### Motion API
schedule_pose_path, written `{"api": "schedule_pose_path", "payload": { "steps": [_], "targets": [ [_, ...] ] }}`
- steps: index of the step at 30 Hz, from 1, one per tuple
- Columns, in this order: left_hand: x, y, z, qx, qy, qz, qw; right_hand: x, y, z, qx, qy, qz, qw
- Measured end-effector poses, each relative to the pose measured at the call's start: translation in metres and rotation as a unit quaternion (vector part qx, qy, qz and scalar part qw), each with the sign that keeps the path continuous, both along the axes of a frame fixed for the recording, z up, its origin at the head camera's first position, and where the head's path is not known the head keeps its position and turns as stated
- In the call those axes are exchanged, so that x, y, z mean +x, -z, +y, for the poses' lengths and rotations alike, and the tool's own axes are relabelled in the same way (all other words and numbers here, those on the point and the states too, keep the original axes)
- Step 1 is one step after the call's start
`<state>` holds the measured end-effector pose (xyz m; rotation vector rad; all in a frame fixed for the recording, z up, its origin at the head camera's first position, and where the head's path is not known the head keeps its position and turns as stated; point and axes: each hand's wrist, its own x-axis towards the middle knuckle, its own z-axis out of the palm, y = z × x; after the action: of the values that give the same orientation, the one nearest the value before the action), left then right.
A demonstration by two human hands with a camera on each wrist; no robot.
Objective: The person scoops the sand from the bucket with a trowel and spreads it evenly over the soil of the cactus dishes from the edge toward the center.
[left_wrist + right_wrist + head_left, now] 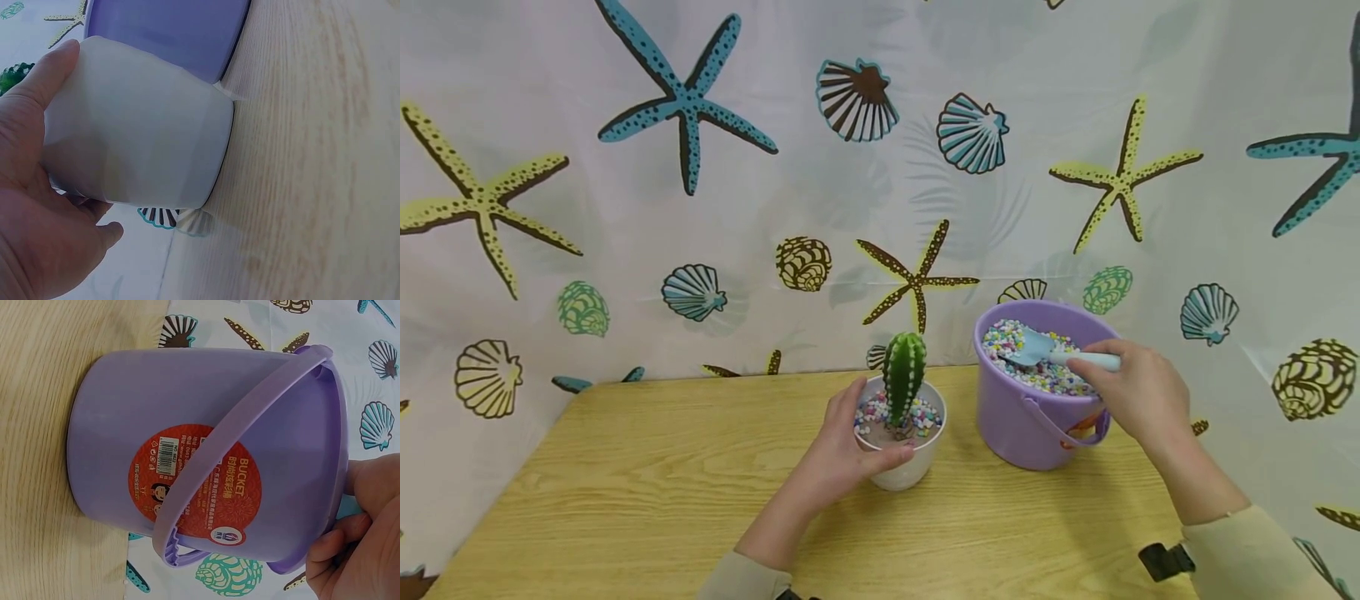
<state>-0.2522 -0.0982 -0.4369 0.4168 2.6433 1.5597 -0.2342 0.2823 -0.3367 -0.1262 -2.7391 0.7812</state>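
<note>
My left hand [838,454] grips a white flower pot [910,473] by its near left side, thumb along the front of the rim. In the pot a green ribbed cactus [902,375] stands upright, with colourful small beads [922,414] scattered over the brownish surface around its base. To the right, my right hand [1138,390] holds the handle of a small light blue trowel [1034,347]. Its blade lies at the surface of the multicoloured beads [1003,336] inside a purple bucket [1011,421]. In the right wrist view, the bucket wall hides the trowel's blade.
The pot and bucket stand close together on a wood-grain table [662,467]. The bucket's handle [250,419] hangs down across its red label [240,487]. Directly behind is a white cloth [820,192] printed with starfish and shells.
</note>
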Motion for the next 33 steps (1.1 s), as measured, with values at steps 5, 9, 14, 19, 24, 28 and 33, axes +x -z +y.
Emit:
{"api": "schedule_pose_path", "payload": {
  "steps": [5,9,14,19,24,28,33],
  "targets": [
    [-0.0008,0.0003,-0.0006,0.0,-0.001,-0.001,1.0,-0.0001,-0.0006,-0.0003,-0.003,0.0,-0.002,1.0],
    [-0.0013,0.001,0.0003,-0.002,-0.003,0.0,1.0,0.0004,-0.0004,-0.0002,-0.009,0.002,-0.004,0.9999],
    [-0.0011,0.0006,0.0007,-0.004,-0.008,-0.001,1.0,0.0007,0.0001,0.0,-0.013,0.003,-0.001,0.9999],
    [-0.0004,0.0003,0.0004,-0.004,-0.009,0.0,1.0,0.0005,0.0008,-0.0001,-0.021,0.003,0.0,0.9998],
    [-0.0014,0.0007,0.0003,-0.001,-0.006,0.001,1.0,0.0004,0.0011,0.0009,-0.03,0.003,0.006,0.9995],
    [-0.002,0.0013,0.0002,0.002,-0.005,-0.002,1.0,0.0008,0.001,0.0019,-0.042,0.003,0.006,0.9991],
    [-0.002,0.002,0.0007,0.002,-0.008,-0.004,1.0,0.0015,0.0011,0.0038,-0.06,0.001,-0.001,0.9982]
  ]
}}
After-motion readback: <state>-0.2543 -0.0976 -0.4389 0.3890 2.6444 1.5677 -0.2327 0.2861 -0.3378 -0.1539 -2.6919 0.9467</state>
